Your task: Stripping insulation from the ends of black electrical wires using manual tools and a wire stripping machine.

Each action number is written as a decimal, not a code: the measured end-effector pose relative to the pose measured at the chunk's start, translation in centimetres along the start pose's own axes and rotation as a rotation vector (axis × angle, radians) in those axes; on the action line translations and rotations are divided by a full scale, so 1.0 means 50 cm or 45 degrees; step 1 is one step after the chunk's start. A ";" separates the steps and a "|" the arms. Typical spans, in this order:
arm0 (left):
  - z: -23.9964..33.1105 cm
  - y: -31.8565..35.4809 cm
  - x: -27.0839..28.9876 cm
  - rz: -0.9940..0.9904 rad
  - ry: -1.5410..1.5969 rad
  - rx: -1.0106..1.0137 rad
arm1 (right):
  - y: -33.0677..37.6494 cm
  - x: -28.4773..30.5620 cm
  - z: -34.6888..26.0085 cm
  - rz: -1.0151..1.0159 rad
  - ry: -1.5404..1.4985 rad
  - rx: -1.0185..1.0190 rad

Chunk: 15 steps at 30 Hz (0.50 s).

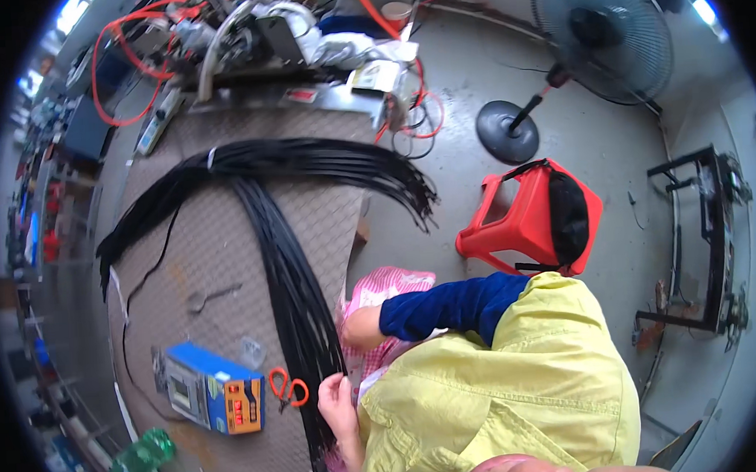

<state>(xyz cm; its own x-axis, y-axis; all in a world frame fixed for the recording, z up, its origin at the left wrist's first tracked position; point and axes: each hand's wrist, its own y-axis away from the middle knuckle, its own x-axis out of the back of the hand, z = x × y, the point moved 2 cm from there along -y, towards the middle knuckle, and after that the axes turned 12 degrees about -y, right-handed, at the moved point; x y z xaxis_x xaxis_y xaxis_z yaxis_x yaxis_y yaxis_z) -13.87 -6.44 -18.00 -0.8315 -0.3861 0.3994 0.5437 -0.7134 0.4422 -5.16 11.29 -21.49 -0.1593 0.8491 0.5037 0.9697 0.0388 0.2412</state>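
My left hand is at the table edge, beside the lower part of a hanging bundle of black cables. Its fingers are curled together; what they hold, if anything, is too small to make out. My right hand reaches across from a dark blue sleeve, above a pink-and-white patterned cloth. Its fingers are hidden. A second black cable bundle, tied with a white band, lies across the far part of the table. Orange-handled scissors rest left of the near bundle.
A blue and orange boxed device stands on the brown table mat, near a green bottle. Machinery with orange tubes sits at the far end. On the floor are a red stool and a standing fan.
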 end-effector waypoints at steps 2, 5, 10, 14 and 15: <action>0.022 0.008 -0.005 -0.007 -0.086 0.002 | 0.000 -0.023 0.031 0.088 -0.063 0.008; 0.010 0.022 -0.019 -0.112 -0.040 0.041 | 0.022 -0.030 0.046 0.186 -0.125 -0.051; -0.013 0.040 -0.038 -0.183 -0.289 0.036 | 0.039 -0.051 0.062 0.383 -0.212 0.077; -0.021 0.039 -0.036 -0.133 -0.430 0.015 | 0.057 -0.053 0.044 0.472 -0.062 0.030; -0.018 0.041 -0.032 -0.116 -0.525 0.006 | 0.062 -0.058 0.037 0.526 0.003 0.039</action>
<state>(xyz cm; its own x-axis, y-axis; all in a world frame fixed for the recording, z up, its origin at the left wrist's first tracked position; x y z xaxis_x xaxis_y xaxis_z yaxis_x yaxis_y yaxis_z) -11.56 -7.79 -18.46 -0.7613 -0.0547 0.6461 0.4716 -0.7306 0.4938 -1.37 9.89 -23.73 0.2438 0.7955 0.5547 0.9573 -0.2891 -0.0061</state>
